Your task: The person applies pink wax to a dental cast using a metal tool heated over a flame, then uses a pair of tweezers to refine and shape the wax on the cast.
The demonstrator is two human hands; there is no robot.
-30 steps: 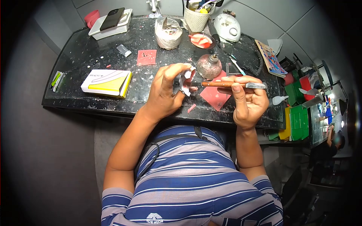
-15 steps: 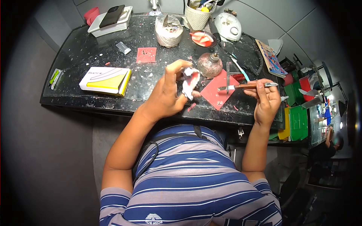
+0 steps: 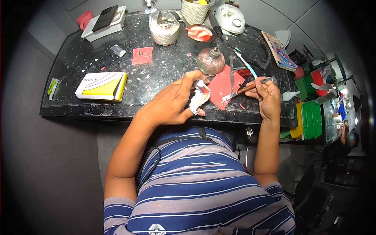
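My left hand (image 3: 176, 101) grips a white plaster dental cast (image 3: 199, 96) with pink wax on it, held just above the front edge of the black worktable (image 3: 94, 62). My right hand (image 3: 268, 98) holds a wooden-handled metal spatula (image 3: 244, 89); its blade tip lies on a red wax sheet (image 3: 222, 84) on the table. A glass spirit lamp (image 3: 210, 60) stands just behind the sheet, between the two hands.
On the table lie a white and yellow box (image 3: 101, 85), a small red wax square (image 3: 142, 55), a foil-lined cup (image 3: 164, 28), a woven tool holder (image 3: 194, 11), a white device (image 3: 231, 17) and a phone on a white box (image 3: 103, 21). Green bins (image 3: 311, 123) stand right.
My right hand has swung the spatula away from the cast and down to the red wax sheet. My left hand lowered the cast toward the table's front edge.
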